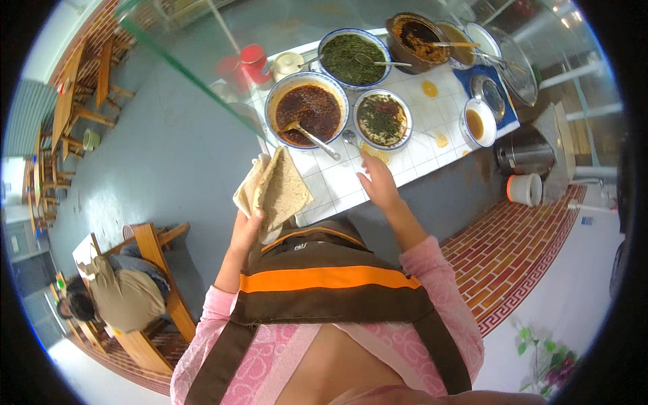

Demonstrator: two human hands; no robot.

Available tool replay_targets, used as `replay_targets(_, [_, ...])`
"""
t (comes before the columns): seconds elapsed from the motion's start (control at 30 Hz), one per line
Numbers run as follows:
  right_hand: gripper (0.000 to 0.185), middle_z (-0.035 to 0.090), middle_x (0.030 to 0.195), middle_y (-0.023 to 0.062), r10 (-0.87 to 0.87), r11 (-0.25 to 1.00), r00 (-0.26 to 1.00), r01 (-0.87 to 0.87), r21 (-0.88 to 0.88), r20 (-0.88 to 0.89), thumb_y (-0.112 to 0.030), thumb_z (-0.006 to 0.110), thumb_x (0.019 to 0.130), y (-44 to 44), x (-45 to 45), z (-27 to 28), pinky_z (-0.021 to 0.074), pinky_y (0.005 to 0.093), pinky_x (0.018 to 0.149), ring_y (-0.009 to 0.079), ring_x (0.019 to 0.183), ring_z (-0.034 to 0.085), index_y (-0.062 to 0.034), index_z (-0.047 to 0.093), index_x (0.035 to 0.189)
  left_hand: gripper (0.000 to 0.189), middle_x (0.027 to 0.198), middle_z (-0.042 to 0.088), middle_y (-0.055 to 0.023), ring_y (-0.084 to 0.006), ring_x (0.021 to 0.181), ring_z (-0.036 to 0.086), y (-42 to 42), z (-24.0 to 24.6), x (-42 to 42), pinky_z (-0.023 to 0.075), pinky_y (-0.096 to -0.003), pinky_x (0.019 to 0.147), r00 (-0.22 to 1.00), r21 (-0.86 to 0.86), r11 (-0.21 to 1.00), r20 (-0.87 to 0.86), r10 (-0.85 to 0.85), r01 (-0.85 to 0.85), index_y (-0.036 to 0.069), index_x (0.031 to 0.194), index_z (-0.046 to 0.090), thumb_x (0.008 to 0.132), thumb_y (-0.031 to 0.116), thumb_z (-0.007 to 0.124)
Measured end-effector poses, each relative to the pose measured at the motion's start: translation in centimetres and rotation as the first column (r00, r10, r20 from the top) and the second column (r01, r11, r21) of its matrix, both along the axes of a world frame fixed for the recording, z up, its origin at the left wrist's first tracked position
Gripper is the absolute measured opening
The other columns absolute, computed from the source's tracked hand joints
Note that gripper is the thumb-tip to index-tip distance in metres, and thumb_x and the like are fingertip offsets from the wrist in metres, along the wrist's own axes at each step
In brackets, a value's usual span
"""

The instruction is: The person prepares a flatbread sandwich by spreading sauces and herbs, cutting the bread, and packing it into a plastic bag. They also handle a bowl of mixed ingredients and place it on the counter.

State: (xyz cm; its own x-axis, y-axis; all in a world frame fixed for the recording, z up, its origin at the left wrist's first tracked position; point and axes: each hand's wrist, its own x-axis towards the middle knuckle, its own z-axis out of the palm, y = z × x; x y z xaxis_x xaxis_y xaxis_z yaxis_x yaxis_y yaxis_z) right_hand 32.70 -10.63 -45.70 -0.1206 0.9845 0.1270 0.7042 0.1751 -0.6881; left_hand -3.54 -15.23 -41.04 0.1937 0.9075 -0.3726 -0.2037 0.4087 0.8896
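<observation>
My left hand point(249, 228) holds a folded, soft beige piece point(283, 190), upright at the near left corner of the table. It resembles split flatbread, though I cannot rule out cloth. My right hand point(379, 182) hovers over the table's front part. A small metal spoon point(349, 136) extends from near its fingertips; whether the fingers grip the handle is hidden. Just beyond is a bowl of pale sauce with chopped greens point(383, 120). To its left stands a larger bowl of dark red sauce point(306, 109), a metal ladle point(316, 140) resting in it.
Behind stand a bowl of chopped greens point(349, 58), a brown pot point(417, 40) and a red jar point(254, 63). A small bowl of brown liquid point(476, 124) is near the right edge. A glass pane edge point(192, 83) rises at left. A seated person point(126, 298) is at lower left.
</observation>
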Motion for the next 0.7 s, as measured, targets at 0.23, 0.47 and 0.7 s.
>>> replay_targets(0.23, [0.043, 0.063, 0.102, 0.0138, 0.457, 0.888, 0.881, -0.46, -0.003, 0.118, -0.013, 0.068, 0.085, 8.2, -3.6, -1.2, 0.0469, 0.0452, 0.085, 0.0339, 0.098, 0.059, -0.0087, 0.06, 0.128, 0.098, 0.15, 0.038, -0.0136, -0.0257, 0.138, 0.036, -2.0, -1.5, -2.5, 0.0283, -0.039, 0.114, 0.982, -0.04, 0.987, 0.094, 0.161, -0.158, -0.002, 0.151, 0.025, 0.085, 0.057, 0.069])
replay_targets(0.47, [0.027, 0.058, 0.087, 0.0093, 0.598, 0.778, 0.764, -0.626, 0.053, 0.242, -0.014, 0.064, 0.086, 11.6, -7.1, 0.9, 0.0483, 0.0416, 0.072, 0.0298, 0.086, 0.059, -0.0091, 0.064, 0.113, 0.098, 0.149, 0.039, -0.0138, -0.0254, 0.137, 0.038, -1.3, -0.5, -1.4, 0.0309, -0.0384, 0.112, 0.976, 0.016, 0.983, 0.123, 0.18, -0.183, -0.002, 0.15, 0.026, 0.085, 0.055, 0.07])
replay_targets(0.7, [0.034, 0.059, 0.089, 0.0106, 0.632, 0.658, 0.632, -0.743, 0.121, 0.449, -0.008, 0.062, 0.085, 18.7, -2.5, 4.4, 0.0514, 0.0394, 0.073, 0.0292, 0.086, 0.06, -0.005, 0.062, 0.119, 0.103, 0.147, 0.04, -0.0141, -0.0251, 0.134, 0.04, -2.8, -3.1, 4.3, 0.0322, -0.0387, 0.111, 0.918, 0.002, 0.92, 0.057, 0.391, -0.392, -0.002, 0.15, 0.026, 0.081, 0.059, 0.071])
